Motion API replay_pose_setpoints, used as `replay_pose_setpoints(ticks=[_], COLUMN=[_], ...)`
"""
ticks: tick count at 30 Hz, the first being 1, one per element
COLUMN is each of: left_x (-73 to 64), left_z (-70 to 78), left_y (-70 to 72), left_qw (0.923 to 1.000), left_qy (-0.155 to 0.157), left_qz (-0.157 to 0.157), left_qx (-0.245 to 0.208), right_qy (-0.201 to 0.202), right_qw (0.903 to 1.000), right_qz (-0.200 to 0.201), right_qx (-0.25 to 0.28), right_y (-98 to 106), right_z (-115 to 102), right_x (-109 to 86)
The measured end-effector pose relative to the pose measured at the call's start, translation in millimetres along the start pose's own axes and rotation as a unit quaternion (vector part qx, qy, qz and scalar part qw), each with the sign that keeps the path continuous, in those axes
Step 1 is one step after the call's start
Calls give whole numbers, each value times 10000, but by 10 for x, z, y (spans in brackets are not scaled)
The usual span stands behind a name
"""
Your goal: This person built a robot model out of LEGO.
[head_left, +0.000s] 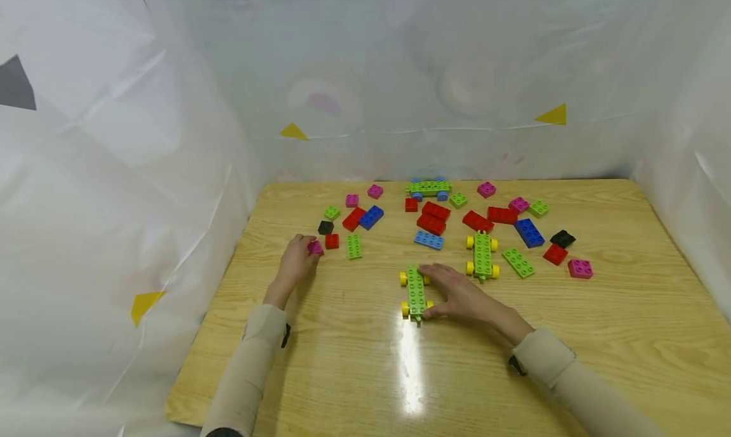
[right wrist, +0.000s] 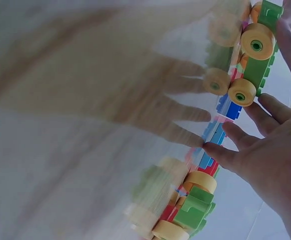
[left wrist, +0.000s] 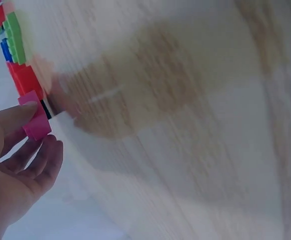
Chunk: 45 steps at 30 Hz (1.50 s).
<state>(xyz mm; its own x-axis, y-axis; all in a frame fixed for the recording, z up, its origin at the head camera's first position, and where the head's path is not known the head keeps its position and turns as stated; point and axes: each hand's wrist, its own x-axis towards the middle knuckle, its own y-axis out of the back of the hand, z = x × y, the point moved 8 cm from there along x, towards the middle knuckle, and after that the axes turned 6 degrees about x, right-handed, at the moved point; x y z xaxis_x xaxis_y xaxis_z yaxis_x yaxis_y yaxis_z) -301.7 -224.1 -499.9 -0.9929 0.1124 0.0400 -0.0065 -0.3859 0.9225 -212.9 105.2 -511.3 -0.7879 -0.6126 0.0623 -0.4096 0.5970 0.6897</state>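
Observation:
On the left, my left hand (head_left: 296,259) pinches a small magenta brick (left wrist: 34,116) between thumb and fingers. A red brick (head_left: 332,241) and a black brick (head_left: 325,228) lie close to it. Near the middle of the table stands a green wheeled base (head_left: 416,291) with yellow wheels. My right hand (head_left: 461,294) holds this base from its right side, thumb at the near end and a fingertip at the far end. Its other fingers spread outward in the right wrist view. A second green base (head_left: 482,254) with yellow wheels stands beyond this hand.
Behind the hands, red bricks (head_left: 433,224), blue bricks (head_left: 529,233) and green plates (head_left: 518,262) are scattered. A green base (head_left: 429,188) with blue wheels stands at the back edge. White printed sheeting (head_left: 365,75) encloses the wooden table (head_left: 342,361).

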Motion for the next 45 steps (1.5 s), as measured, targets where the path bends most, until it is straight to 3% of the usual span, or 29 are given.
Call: replay_pose_setpoints(ticks=[9, 19, 31, 45], left_x=[-133, -326, -479, -513], left_z=[284, 893, 1523, 1744], left_y=[97, 41, -199, -522], left_qw=[9938, 9833, 9733, 9616], left_qy=[-290, -1090, -1789, -1674], left_qz=[567, 675, -4, -664], left_qx=[-913, -1293, -1436, -2071], right_qy=[-33, -117, -184, -87], right_qw=[10000, 9999, 9997, 9999], right_qz=[26, -53, -39, 12], right_qx=[59, 113, 137, 136], right_y=[-17, -14, 2, 15], right_z=[27, 41, 45, 25], right_x=[-2, -1, 5, -5])
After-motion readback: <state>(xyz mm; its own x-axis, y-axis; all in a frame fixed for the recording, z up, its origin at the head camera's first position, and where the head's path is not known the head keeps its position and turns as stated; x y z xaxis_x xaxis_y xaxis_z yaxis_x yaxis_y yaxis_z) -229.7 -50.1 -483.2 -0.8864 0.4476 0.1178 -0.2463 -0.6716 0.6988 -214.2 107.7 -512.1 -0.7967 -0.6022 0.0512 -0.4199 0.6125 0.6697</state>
